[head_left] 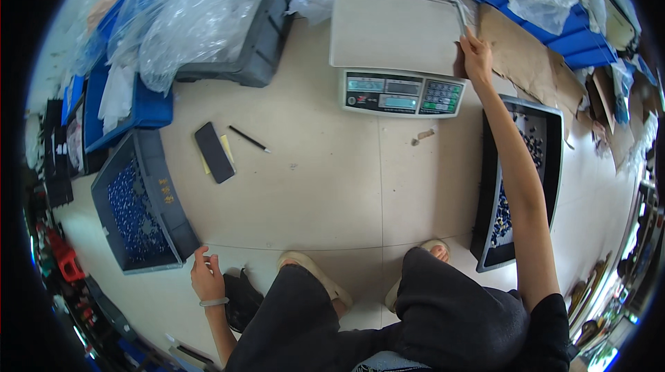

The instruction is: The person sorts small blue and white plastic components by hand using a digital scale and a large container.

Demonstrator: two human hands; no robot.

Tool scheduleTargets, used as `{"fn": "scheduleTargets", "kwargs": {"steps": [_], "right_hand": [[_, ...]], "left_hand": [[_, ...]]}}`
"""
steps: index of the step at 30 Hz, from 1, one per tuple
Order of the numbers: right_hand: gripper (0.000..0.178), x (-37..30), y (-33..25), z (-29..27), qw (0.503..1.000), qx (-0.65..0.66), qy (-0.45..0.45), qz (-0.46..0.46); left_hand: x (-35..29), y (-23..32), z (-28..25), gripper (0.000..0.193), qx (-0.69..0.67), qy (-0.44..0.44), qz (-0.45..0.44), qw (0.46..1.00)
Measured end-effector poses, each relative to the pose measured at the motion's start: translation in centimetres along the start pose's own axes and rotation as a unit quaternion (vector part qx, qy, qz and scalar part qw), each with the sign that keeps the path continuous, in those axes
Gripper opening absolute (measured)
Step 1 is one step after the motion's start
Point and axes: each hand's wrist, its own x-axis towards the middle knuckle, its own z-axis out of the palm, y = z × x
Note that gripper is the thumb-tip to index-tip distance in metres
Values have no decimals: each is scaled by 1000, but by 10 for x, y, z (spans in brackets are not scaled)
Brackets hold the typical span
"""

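On the floor ahead of me stands a counting scale with a wide metal weighing pan (pixel 396 29) and a display and keypad panel (pixel 402 95). My right hand (pixel 476 59) reaches forward and its fingers close on the right rim of the pan. Nothing lies on the pan. My left hand (pixel 208 278) hangs beside the near corner of a grey bin (pixel 166 195); its fingers are loosely bent and apart, holding nothing. I cannot tell whether a fingertip touches that corner. Small blue pieces (pixel 131 209) cover the bin's bottom.
A dark bin (pixel 554 164) with small dark and pale parts stands under my right arm. A phone (pixel 215 153) lies on yellow paper, beside a black pen (pixel 249 138). Plastic-covered grey (pixel 267 46) and blue crates (pixel 149 105) line the back left; cardboard (pixel 530 53) lies back right.
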Motion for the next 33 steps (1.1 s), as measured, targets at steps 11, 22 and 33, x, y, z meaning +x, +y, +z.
{"fn": "scheduleTargets", "kwargs": {"steps": [11,22,33], "right_hand": [[50,-163,-1,-21,933,291,-9,211],[54,-151,-46,-28,964,137,-14,229],[50,-136,-22,-32,929,232,-24,286]], "left_hand": [[49,109,24,33,-218,-119,101,963],[240,357,54,50,-202,-191,189,942],[241,391,67,35,-222,-216,177,934]]}}
